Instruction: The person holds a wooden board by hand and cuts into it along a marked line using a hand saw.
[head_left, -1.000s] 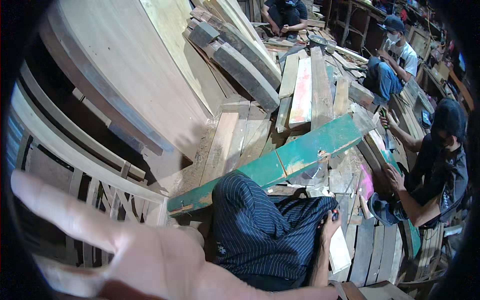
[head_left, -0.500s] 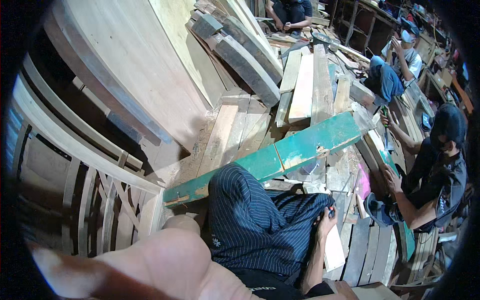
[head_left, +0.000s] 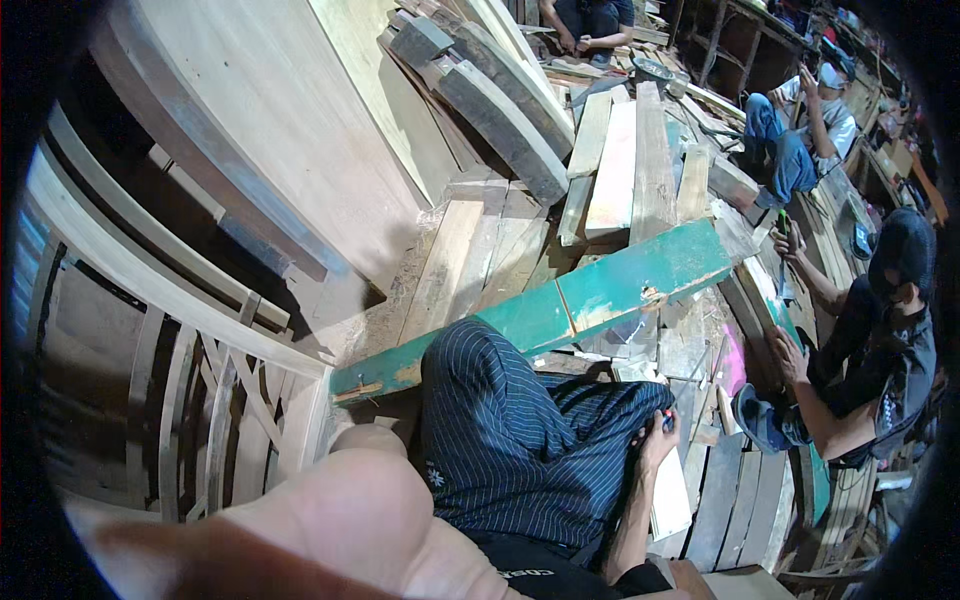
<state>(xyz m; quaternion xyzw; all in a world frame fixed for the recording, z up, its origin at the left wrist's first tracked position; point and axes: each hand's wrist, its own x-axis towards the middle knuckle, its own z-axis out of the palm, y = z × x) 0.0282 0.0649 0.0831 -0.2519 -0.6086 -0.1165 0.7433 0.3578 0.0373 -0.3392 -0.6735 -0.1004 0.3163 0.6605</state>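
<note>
R hand (head_left: pixel 656 442) on small item (head_left: pixel 668 420) by knee; L hand (head_left: pixel 335 500) big, low L

R hand's at the R edge of the striped trousers (head_left: pixel 520 440), fingers curled round the small item: dark w/ red & blue bits, mostly hidden in the fist, so can't tell what kind. Grip's narrow.

L hand fills lower L, v. close & partly in shadow; fingers don't show clearly, so can't tell if wide or narrow, or if it holds anything. Slatted frame (head_left: pixel 215 400) shows just beyond it.

Green beam (head_left: pixel 640 275) slants from the frame's near end, behind the bent L knee, up to the R; paint's chipped along its lower edge, w/ a crack line across approx. mid. Pale board (head_left: pixel 672 500) lies just R of R forearm. Tall panel (head_left: pixel 260 130) leans upper L; loose boards (head_left: pixel 610 175) are piled past the beam.

On the R, a co-worker (head_left: pixel 895 350) in dark clothes & cap has a green-handled tool (head_left: pixel 783 218) in one hand, other hand on a plank (head_left: pixel 780 312). Two more people sit farther back, near a bowl (head_left: pixel 652 70).
</note>
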